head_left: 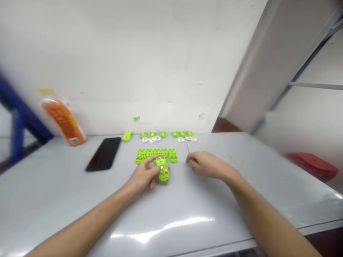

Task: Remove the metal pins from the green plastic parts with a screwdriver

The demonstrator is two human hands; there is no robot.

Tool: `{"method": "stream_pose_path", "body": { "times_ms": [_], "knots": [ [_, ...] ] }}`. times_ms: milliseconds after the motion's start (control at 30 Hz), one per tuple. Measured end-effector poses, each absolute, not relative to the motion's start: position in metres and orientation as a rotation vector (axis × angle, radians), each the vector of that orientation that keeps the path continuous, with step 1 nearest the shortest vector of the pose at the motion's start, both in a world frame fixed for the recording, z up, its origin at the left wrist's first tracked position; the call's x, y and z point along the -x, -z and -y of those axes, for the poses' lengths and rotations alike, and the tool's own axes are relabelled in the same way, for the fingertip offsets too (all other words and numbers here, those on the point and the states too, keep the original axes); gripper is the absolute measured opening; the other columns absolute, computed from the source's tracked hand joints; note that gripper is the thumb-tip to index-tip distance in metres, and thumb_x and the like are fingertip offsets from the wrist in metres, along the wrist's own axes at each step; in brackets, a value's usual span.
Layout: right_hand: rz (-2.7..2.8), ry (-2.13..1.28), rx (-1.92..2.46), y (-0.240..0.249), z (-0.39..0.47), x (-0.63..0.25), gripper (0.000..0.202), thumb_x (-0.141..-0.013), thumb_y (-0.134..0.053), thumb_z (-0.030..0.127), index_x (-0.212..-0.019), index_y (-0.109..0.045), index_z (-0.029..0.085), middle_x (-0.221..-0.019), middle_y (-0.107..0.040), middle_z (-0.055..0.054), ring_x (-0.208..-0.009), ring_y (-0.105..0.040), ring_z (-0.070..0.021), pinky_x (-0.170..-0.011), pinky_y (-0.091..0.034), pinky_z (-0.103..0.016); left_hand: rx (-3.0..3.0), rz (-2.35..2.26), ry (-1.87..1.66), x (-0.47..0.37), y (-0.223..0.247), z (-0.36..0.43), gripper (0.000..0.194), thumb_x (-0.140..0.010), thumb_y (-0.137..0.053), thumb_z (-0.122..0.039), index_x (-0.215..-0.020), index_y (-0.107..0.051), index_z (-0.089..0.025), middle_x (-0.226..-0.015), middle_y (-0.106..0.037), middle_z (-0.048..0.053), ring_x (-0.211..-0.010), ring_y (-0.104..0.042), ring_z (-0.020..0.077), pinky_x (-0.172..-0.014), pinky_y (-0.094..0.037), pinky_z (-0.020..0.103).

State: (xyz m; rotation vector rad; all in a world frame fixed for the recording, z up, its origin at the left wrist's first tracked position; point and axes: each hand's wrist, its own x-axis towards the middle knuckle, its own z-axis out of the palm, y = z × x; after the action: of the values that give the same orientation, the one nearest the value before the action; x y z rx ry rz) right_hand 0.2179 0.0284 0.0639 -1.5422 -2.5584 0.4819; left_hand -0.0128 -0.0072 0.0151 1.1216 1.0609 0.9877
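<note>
My left hand [146, 175] grips a green plastic casing [163, 169], its open inner side with small brass-coloured parts facing up. To the right, my right hand [199, 163] is closed around a thin tool [188, 147], whose slim shaft points away toward the wall. Just beyond my left hand lies a row of similar green casings [173, 155], side by side, with brass-coloured parts inside. Farther back are several smaller green pieces [163, 134] and round white pieces [193, 139]. A closed green casing [127, 135] lies at the back left.
A black phone-like slab [104, 154] lies on the grey table [150, 221] at the left. Behind it, an orange bottle [63, 121] leans near the white wall [128, 64]. A red object [312, 166] is beyond the table's right edge.
</note>
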Motion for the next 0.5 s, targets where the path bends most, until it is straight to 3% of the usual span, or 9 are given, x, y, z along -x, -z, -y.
{"method": "stream_pose_path", "body": {
  "times_ms": [133,267,500],
  "knots": [
    [2.372,-0.504,1.269,-0.071,-0.027,-0.212,0.033,-0.079,-0.055,0.04,-0.106,-0.057,0.02,-0.079,-0.063,-0.002,-0.068,-0.057,-0.015,-0.059,-0.044,-0.026,-1.11,-1.064,-0.981,0.013,-0.015,0.007,0.058,-0.07,-0.061,-0.023,-0.126,-0.045,-0.017,-0.087,-0.07,0.009,-0.046,-0.057,0.0103,-0.034,-0.027,0.017],
    [2.169,-0.355,1.066,-0.075,-0.019,-0.201,0.021,-0.088,-0.045,0.032,-0.093,-0.061,0.019,-0.068,-0.06,0.0,-0.058,-0.054,-0.0111,-0.057,-0.043,-0.023,-1.092,-1.071,-0.99,0.012,-0.015,0.007,0.059,-0.07,-0.061,-0.022,-0.126,-0.044,-0.017,-0.091,-0.069,0.01,-0.045,-0.057,0.0093,-0.033,-0.026,0.017],
    [2.064,-0.396,0.734,-0.07,-0.003,-0.19,0.018,-0.088,-0.045,0.026,-0.086,-0.06,0.016,-0.065,-0.06,0.0,-0.055,-0.054,-0.0097,-0.054,-0.045,-0.022,-1.07,-1.077,-0.994,0.01,-0.017,0.007,0.058,-0.069,-0.061,-0.021,-0.124,-0.043,-0.017,-0.085,-0.069,0.009,-0.043,-0.055,0.0084,-0.033,-0.024,0.016]
  ]
}}
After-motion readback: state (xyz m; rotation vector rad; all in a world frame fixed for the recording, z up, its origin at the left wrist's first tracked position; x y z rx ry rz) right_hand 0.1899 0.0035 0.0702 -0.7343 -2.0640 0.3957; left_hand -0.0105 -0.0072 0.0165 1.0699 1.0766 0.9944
